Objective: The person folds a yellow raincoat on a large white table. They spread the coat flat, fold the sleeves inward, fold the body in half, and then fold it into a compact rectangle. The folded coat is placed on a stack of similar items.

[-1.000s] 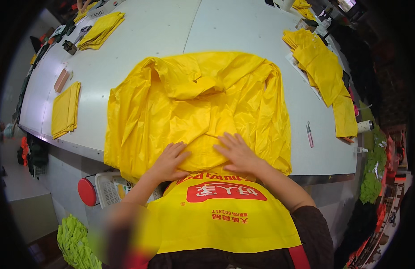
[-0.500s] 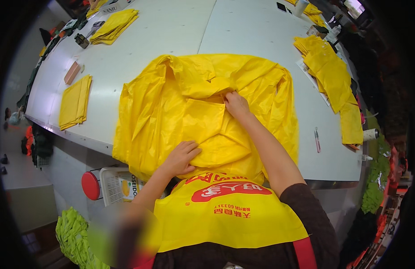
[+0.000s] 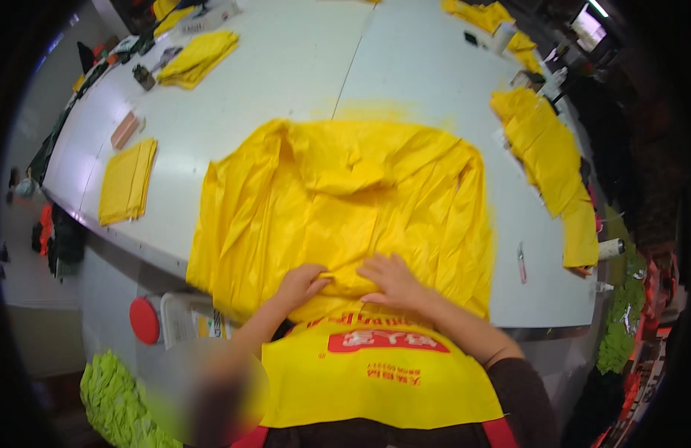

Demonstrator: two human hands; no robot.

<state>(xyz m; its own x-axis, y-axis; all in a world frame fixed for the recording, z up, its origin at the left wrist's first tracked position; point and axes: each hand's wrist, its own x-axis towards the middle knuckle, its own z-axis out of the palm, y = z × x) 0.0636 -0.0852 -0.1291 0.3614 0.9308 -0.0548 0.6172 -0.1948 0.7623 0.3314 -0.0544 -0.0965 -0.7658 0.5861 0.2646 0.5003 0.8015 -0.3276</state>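
Note:
A wide yellow jacket (image 3: 338, 228) of thin, shiny fabric lies spread and creased before me, its near part reaching my apron. Across its upper middle runs a loose fold (image 3: 349, 175), with a square panel below it. At the near edge my left hand (image 3: 304, 287) has its fingers bent over a ridge of the fabric, the thumb close beneath them. To its right, my right hand (image 3: 396, 284) rests on the same jacket, fingers spread and thumb apart. Some fabric under both palms is hidden.
The pale table (image 3: 301, 67) carries a folded yellow stack (image 3: 127, 183) and a pinkish block (image 3: 124, 131) at left. On the right lie yellow pieces (image 3: 543, 164) and small thread snips (image 3: 521, 265). A red stool (image 3: 144, 319) and white basket (image 3: 177, 317) stand below the table edge.
My right hand has left the opening by the upper fold and come down to the near edge, beside my left. The fold has dropped over the panel. The view has shifted slightly.

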